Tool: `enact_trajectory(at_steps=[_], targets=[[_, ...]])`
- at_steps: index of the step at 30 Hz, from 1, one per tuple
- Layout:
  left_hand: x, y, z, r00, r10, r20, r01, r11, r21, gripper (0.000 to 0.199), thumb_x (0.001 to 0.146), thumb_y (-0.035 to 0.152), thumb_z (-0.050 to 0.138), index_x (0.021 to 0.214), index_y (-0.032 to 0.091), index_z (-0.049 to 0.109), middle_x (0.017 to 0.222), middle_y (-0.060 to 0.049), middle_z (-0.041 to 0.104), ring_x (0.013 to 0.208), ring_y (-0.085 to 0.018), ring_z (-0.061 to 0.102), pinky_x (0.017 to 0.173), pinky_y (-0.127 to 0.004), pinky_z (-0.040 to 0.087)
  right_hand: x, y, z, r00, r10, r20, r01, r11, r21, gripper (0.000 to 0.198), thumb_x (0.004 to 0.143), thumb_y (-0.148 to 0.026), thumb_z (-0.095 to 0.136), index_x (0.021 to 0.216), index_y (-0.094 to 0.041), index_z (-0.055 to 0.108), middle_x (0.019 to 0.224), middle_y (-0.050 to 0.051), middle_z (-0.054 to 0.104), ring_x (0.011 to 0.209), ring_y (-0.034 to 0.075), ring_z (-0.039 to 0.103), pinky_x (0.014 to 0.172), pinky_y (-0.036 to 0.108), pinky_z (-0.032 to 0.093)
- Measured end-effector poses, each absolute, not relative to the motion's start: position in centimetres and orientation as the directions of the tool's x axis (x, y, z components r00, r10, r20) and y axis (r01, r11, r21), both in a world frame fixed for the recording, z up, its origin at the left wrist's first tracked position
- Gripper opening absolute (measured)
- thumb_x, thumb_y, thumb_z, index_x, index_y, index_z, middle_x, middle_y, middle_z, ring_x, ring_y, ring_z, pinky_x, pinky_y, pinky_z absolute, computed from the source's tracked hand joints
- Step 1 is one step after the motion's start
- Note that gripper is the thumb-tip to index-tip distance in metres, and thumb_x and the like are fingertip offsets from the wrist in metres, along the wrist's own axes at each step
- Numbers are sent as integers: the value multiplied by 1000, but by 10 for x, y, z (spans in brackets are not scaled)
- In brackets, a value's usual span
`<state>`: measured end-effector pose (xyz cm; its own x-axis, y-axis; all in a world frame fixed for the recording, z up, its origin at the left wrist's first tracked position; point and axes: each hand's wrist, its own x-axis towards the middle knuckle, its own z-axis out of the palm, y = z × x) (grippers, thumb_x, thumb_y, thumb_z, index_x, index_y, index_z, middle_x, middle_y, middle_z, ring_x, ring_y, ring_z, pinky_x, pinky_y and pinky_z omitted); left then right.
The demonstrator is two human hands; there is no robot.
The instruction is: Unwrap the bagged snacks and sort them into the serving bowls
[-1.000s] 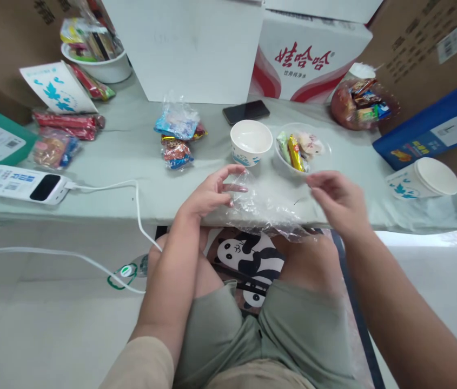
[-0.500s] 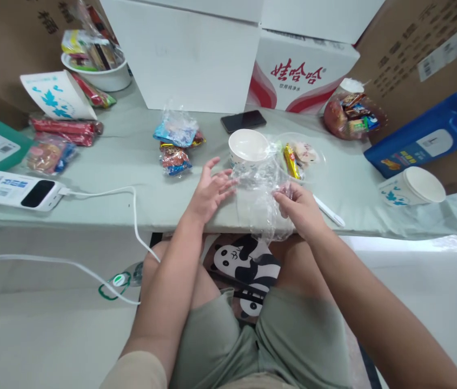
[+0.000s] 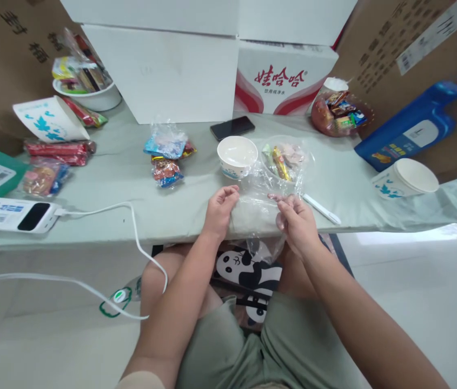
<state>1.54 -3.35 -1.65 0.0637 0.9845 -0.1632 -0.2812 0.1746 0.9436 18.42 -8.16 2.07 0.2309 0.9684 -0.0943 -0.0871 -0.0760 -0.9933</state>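
Note:
A thin sheet of clear crinkled plastic (image 3: pixel 255 213) spreads between my hands over the table's front edge, and its lower part hangs above my lap. My left hand (image 3: pixel 220 209) is closed, with thumb and fingertips pinched at the sheet's left side. On the right side, my right hand (image 3: pixel 298 222) grips the plastic between thumb and fingers. Just beyond stands a white paper bowl (image 3: pixel 237 154). Right of it, a clear dish (image 3: pixel 311 162) holds a yellow-wrapped snack (image 3: pixel 280 163) and other small packets. Whether the sheet is a bag or loose film I cannot make out.
A phone (image 3: pixel 233 128) lies behind the bowl, a white pen-like stick (image 3: pixel 322 209) right of my right hand. Snack packets (image 3: pixel 167 156) lie to the left. A power bank (image 3: pixel 13 215) trails a white cable (image 3: pixel 137 237). A blue bottle (image 3: pixel 409 129) and paper cups (image 3: pixel 406 178) stand right.
My left hand has gone from spread fingers to a pinch at the plastic's edge. My right hand has moved slightly down, and the sheet is pulled wider. The whole view has shifted a little.

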Motion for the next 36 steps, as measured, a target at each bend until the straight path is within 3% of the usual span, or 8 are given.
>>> enact_trajectory(at_steps=[3,6,11,17,22,24,29,36], targets=[[10,-34,-13,343,911,-230,-418,367,831,48,71,54,76,105,22,63,117,-9,72,112,-22,69,102,-35,50,186,-82,26,170,972,-161,-206,-125,-971,56,66,-55,82,67,-24,35,88,1,76,39,4,35,39,25,23],[8,-38,-8,595,769,-232,-297,479,826,56,66,52,83,108,19,65,99,-10,76,91,-22,75,86,-34,56,188,-85,26,138,971,-194,-239,-158,-958,58,60,-58,85,68,-24,39,91,3,78,39,5,39,38,25,26],[4,-37,-7,540,805,-247,-161,387,908,35,73,43,79,90,18,62,73,0,73,51,-9,62,50,-22,40,202,-91,12,81,946,-314,-202,-293,-935,51,60,-56,88,85,-24,57,81,1,77,44,11,54,41,25,38],[2,-36,-5,505,852,-137,-287,316,905,41,72,39,81,83,21,46,92,-3,78,84,-15,75,72,-24,53,214,-99,-1,129,951,-280,-189,-253,-949,50,72,-58,80,105,-24,65,68,-1,71,59,18,67,56,30,53],[14,-58,10,501,857,-123,-195,251,948,59,76,36,79,118,28,39,77,3,74,71,-17,75,69,-28,54,223,-130,8,330,935,-132,-62,-118,-991,94,83,-47,76,158,-32,23,83,0,74,70,22,73,63,35,58],[17,-67,19,485,869,-95,-170,200,965,63,80,34,74,129,31,35,77,5,72,71,-17,75,72,-31,57,228,-146,14,307,951,-21,28,-31,-999,94,84,-43,77,159,-37,22,86,1,73,76,23,74,71,38,60],[16,-86,41,610,781,133,-97,-92,991,68,75,26,81,131,34,44,94,1,70,85,-18,73,84,-35,59,239,-167,26,114,985,133,210,107,-972,67,76,-35,85,136,-36,56,94,1,73,89,24,72,87,43,60],[16,-98,60,578,754,311,177,-488,855,56,86,29,74,138,35,52,94,0,68,83,-17,66,81,-35,55,237,-168,38,268,941,206,292,124,-948,36,85,-32,75,121,-33,66,83,-1,67,74,18,65,75,37,57]])
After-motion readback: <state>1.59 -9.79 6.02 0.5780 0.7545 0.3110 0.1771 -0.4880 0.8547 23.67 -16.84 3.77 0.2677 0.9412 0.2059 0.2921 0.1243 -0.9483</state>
